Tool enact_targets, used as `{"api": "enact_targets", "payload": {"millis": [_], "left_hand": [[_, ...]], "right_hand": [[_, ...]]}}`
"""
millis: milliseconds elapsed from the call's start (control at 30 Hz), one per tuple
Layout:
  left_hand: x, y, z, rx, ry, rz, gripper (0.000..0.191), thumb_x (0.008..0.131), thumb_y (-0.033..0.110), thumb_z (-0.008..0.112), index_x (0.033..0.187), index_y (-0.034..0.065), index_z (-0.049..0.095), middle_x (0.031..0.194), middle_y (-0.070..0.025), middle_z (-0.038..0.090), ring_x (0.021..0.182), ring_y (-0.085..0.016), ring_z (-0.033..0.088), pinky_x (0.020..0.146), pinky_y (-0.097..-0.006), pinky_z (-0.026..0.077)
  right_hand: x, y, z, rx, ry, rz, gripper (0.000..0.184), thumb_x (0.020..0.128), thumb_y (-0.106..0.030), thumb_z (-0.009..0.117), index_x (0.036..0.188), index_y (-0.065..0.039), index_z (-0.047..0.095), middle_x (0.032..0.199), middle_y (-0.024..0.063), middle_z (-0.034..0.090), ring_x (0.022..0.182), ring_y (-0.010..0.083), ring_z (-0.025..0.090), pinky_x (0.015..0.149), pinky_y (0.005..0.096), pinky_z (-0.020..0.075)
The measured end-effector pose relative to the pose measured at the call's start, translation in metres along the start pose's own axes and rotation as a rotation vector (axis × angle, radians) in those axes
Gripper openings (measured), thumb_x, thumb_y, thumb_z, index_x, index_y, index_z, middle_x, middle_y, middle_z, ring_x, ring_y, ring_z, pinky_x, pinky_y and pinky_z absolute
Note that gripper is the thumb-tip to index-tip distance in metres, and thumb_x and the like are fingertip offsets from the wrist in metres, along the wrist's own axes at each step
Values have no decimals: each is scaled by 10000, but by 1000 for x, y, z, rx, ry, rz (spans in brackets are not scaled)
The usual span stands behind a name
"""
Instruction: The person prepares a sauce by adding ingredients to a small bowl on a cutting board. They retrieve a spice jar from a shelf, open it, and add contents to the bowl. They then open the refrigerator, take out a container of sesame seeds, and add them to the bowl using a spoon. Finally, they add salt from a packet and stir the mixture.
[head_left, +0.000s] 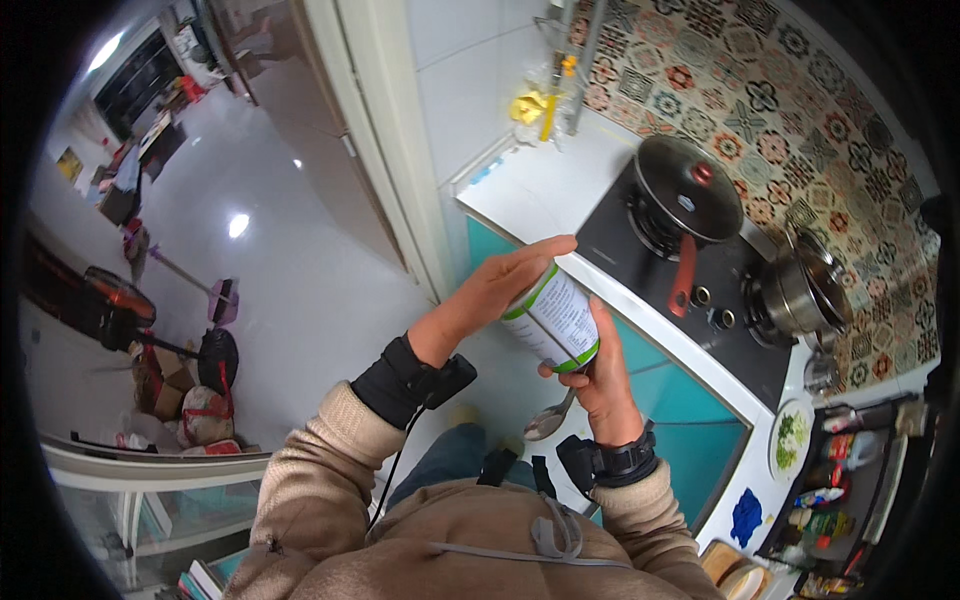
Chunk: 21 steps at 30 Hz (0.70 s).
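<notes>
Between both hands is a white and green canister (559, 319) bearing small print, tilted in front of the counter edge. My left hand (499, 289) lies flat over its upper end, fingers together and stretched out. Around its side and lower end wraps my right hand (604, 375), which also has a metal spoon (550, 420) hanging from it, bowl downward. How the spoon's handle is held is hidden behind the canister and fingers.
Beyond the counter edge, a lidded pan (686, 191) with a red handle sits on the black gas hob (615, 232), beside a steel pot (791, 296). A plate of chopped greens (791, 439), a blue cloth (746, 517) and a condiment rack (862, 480) stand at the right.
</notes>
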<state>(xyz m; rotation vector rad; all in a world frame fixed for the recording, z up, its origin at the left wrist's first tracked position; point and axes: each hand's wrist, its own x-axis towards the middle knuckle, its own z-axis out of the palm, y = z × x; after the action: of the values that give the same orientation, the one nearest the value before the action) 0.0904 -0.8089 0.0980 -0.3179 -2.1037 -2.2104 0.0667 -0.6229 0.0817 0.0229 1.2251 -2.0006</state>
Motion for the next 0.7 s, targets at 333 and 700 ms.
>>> {"api": "enact_targets", "payload": {"millis": [333,700], "left_hand": [[-82,7,-125,-63,461,316,474,1016,286,395,1423,42,380,1443,-125,424,1326,-231,405,1114,-358,290],[-231,-37,-364,118,541,152,881,651,193,868,1377,38,393,1340,-102,486,1270,-225,438,1073,-383,326]], "right_hand": [[84,62,98,144,-323,258,667,916,-611,401,1255,-44,499,960,200,623,559,340,604,263,167,281],[263,203,337,24,-316,374,554,933,-574,430,1169,-93,574,936,67,659,632,159,616,351,201,391]]}}
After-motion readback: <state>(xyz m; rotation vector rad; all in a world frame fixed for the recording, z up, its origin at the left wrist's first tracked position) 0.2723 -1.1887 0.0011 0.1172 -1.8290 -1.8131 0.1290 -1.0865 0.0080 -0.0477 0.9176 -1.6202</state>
